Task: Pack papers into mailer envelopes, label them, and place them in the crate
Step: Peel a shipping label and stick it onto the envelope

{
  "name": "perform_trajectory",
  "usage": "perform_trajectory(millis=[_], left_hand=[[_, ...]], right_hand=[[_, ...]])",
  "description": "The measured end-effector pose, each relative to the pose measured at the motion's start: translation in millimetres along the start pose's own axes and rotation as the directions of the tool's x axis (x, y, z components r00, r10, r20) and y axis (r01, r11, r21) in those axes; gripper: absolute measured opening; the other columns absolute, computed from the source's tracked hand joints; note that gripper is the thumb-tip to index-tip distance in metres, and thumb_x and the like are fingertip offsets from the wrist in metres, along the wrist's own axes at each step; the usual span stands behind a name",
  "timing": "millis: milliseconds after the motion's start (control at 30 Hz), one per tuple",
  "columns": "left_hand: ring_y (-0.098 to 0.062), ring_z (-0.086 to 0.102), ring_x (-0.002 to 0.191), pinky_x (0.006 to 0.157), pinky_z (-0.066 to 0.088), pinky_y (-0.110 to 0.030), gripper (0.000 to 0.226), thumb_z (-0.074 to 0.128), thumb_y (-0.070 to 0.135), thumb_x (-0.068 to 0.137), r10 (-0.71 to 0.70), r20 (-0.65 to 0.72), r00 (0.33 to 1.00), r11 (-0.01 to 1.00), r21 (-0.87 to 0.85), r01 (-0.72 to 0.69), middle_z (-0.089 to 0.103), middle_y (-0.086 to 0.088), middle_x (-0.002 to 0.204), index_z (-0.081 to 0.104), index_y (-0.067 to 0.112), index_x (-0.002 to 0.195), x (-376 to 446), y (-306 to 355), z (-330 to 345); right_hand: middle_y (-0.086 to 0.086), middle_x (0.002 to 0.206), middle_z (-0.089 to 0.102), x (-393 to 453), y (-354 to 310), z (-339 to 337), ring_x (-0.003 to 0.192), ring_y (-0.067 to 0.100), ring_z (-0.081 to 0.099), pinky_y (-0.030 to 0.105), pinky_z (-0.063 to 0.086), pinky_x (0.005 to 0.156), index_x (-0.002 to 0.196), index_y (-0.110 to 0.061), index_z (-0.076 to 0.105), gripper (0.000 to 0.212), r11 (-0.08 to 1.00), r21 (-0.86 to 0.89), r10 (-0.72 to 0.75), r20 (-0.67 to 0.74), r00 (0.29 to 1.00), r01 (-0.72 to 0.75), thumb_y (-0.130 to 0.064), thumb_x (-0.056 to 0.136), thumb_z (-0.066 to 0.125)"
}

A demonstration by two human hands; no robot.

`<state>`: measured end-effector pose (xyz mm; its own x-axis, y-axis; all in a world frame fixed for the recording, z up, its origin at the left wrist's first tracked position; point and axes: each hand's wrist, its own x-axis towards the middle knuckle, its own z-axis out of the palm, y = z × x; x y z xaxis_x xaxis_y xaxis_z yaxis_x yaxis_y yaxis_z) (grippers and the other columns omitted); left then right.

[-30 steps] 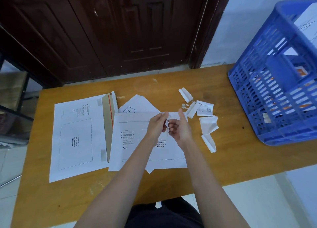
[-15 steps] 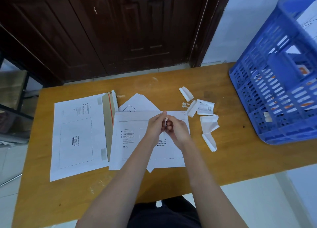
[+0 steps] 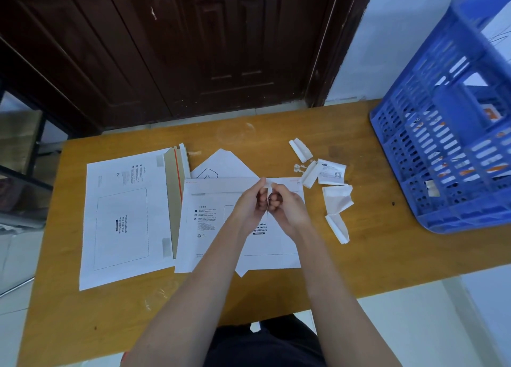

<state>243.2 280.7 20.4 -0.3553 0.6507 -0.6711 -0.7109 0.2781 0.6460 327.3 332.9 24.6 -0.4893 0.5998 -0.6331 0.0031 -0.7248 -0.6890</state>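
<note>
A white mailer envelope (image 3: pixel 215 228) lies flat in the table's middle, its flap folded down, with sheets of paper (image 3: pixel 221 163) poking out from under it. Above it my left hand (image 3: pixel 250 206) and my right hand (image 3: pixel 289 209) meet and pinch a thin white strip (image 3: pixel 268 189) between their fingertips. A second mailer envelope (image 3: pixel 121 217) lies to the left with its brown flap open. The blue crate (image 3: pixel 453 134) stands tilted at the right end of the table and holds white envelopes.
Several peeled white backing strips and a small printed label (image 3: pixel 331 172) lie scattered right of the envelope. The wooden table (image 3: pixel 359 259) ends close to my body. A dark wooden door stands behind the table, and a shelf frame at the far left.
My hands have come closer together over the envelope, the thin strip now pinched upright between them. The envelopes and scraps have not moved.
</note>
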Motion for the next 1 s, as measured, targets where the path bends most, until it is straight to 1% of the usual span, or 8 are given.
perform_trajectory(millis=[200,367,467,567,633,733,833,1000], left_hand=[[-0.010,0.030,0.046,0.055,0.029,-0.021,0.046,0.048,0.032,0.099,-0.006,0.004,1.000,0.999,0.047,0.006,0.032,0.005,0.045,0.034,0.017,0.057,-1.1,2.8,0.4],[-0.013,0.031,0.050,0.056,0.032,-0.023,0.045,0.048,0.032,0.097,0.074,-0.083,0.994,0.967,0.250,-0.051,0.034,0.004,0.047,0.037,0.016,0.057,0.5,8.5,2.6],[-0.013,0.032,0.051,0.057,0.032,-0.024,0.046,0.048,0.042,0.096,0.059,-0.071,0.996,0.971,0.238,-0.040,0.035,0.003,0.051,0.040,0.017,0.059,1.7,8.7,-0.8],[-0.011,0.034,0.048,0.053,0.031,-0.023,0.050,0.050,0.051,0.092,0.049,-0.065,0.997,0.965,0.259,-0.031,0.038,0.002,0.052,0.040,0.018,0.055,-0.4,7.6,-0.1],[-0.011,0.036,0.049,0.052,0.030,-0.023,0.043,0.055,0.039,0.093,0.135,-0.078,0.988,0.926,0.366,-0.097,0.040,0.003,0.052,0.045,0.017,0.057,-2.0,6.2,2.6],[-0.011,0.038,0.048,0.051,0.030,-0.022,0.035,0.052,0.020,0.095,0.259,-0.069,0.963,0.876,0.436,-0.204,0.045,-0.001,0.055,0.048,0.015,0.060,-1.4,3.5,3.2],[-0.013,0.039,0.051,0.054,0.033,-0.023,0.033,0.050,0.017,0.096,0.251,-0.056,0.966,0.893,0.398,-0.208,0.045,-0.003,0.059,0.047,0.013,0.063,-0.7,3.0,1.4],[-0.014,0.044,0.054,0.059,0.038,-0.024,0.032,0.044,0.019,0.100,0.140,-0.022,0.990,0.975,0.177,-0.134,0.047,0.000,0.057,0.051,0.010,0.070,2.2,0.9,2.3]], right_hand=[[0.001,0.053,0.039,-1.0,0.0,0.7,0.055,0.015,0.034,0.028,0.036,0.062,0.066,-0.008,0.051,0.030,1.000,-0.016,-0.008,-0.021,1.000,0.008,-0.016,0.095,0.050],[0.001,0.054,0.050,-0.5,-1.2,3.1,0.051,0.011,0.042,0.023,0.039,0.059,0.070,-0.007,0.057,0.045,0.973,-0.228,-0.038,-0.081,0.996,0.018,-0.040,0.098,0.044],[0.001,0.056,0.053,-2.3,-7.0,3.8,0.053,0.012,0.043,0.023,0.037,0.059,0.068,-0.007,0.055,0.028,0.937,-0.340,-0.101,-0.035,0.994,0.083,-0.019,0.093,0.051],[0.000,0.056,0.051,-2.9,-8.1,4.3,0.047,0.005,0.043,0.016,0.038,0.053,0.068,-0.008,0.052,0.026,0.897,-0.419,-0.167,-0.032,0.985,0.139,-0.015,0.093,0.050],[-0.002,0.056,0.049,-1.2,-6.2,4.8,0.046,0.004,0.042,0.013,0.037,0.050,0.067,-0.009,0.050,0.029,0.857,-0.491,-0.202,-0.042,0.978,0.156,-0.018,0.095,0.048],[-0.002,0.055,0.046,2.7,-3.6,4.4,0.053,0.010,0.042,0.022,0.035,0.057,0.063,-0.010,0.047,0.032,0.821,-0.548,-0.226,-0.054,0.973,0.161,-0.018,0.094,0.047],[-0.001,0.055,0.044,4.7,-3.3,3.9,0.053,0.011,0.039,0.025,0.034,0.058,0.065,-0.009,0.047,0.030,0.847,-0.509,-0.208,-0.059,0.976,0.150,-0.017,0.094,0.047],[0.002,0.053,0.039,4.3,-3.0,4.7,0.056,0.015,0.038,0.026,0.037,0.061,0.059,-0.011,0.046,0.034,0.983,-0.169,-0.077,-0.073,0.994,0.063,-0.012,0.092,0.048]])
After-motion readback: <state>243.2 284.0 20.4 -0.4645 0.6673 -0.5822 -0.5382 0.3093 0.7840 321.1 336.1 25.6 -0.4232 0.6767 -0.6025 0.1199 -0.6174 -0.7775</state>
